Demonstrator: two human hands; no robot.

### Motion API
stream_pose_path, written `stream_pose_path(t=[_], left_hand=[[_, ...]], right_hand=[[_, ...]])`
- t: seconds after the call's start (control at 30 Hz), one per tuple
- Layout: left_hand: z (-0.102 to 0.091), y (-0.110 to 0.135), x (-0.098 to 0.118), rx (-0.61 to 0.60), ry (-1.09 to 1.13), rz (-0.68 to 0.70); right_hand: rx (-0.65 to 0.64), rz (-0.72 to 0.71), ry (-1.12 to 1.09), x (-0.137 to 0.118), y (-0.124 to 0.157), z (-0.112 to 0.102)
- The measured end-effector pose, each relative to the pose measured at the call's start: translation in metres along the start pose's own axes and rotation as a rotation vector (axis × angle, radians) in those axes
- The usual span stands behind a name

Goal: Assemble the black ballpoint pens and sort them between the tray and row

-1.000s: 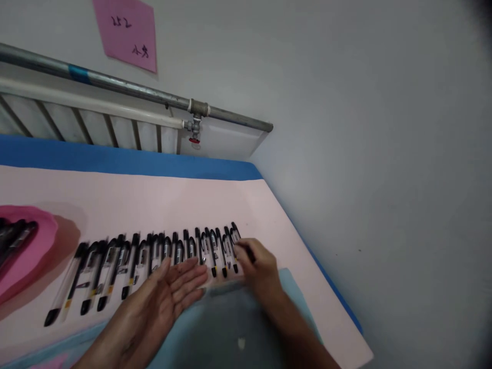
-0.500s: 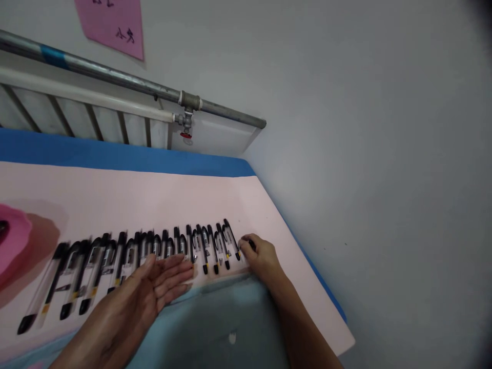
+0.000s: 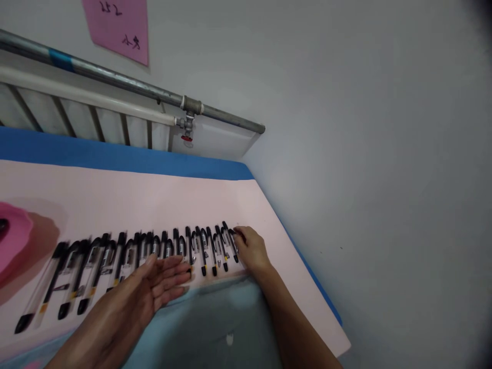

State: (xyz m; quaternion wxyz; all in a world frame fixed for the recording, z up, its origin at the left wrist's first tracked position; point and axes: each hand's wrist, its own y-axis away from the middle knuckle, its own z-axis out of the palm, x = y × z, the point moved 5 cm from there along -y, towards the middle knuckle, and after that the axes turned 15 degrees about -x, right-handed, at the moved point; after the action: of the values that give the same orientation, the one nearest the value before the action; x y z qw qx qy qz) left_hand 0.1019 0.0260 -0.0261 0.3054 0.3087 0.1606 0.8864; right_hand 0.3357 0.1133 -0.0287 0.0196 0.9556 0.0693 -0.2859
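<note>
A row of taken-apart pens lies on the pink tabletop: clear pen barrels (image 3: 40, 287) with black ends, shorter black-topped pen caps (image 3: 203, 237), dark refills with yellow bands, and small metal tips. At the row's right end is my right hand (image 3: 253, 251), its fingers closed on a black pen cap (image 3: 232, 232) beside the last barrel (image 3: 230, 243). Much of that cap is hidden by the fingers. My left hand (image 3: 149, 287) is open, palm turned inward, in front of the row's middle. It covers the lower ends of several pens and appears to hold nothing.
A pink bowl-like container (image 3: 15, 236) with something dark inside stands at the left edge. Behind the table's blue border (image 3: 115, 156) are a radiator (image 3: 88, 100) and a metal pipe with a valve (image 3: 187, 123). The wall (image 3: 365, 154) runs close along the right side.
My right hand has moved slightly left and away from me, bringing the black pen cap beside the row's last barrel. My left hand stays nearly in place. The view has shifted a little.
</note>
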Motion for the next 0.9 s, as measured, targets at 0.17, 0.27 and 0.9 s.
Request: stream_pose_path(t=[0.17, 0.27, 0.9], left_hand=[[-0.003, 0.002, 0.007, -0.022, -0.01, 0.029], [-0.01, 0.004, 0.023, -0.023, -0.09, 0.098], [-0.148, 0.117, 0.201, 1.397, -1.543, 0.196]], right_hand=[[0.006, 0.029, 0.017, 0.0, 0.002, -0.003], [0.019, 0.059, 0.02, 0.003, 0.001, -0.003], [0.023, 0.36, -0.304, -0.009, 0.011, -0.02]])
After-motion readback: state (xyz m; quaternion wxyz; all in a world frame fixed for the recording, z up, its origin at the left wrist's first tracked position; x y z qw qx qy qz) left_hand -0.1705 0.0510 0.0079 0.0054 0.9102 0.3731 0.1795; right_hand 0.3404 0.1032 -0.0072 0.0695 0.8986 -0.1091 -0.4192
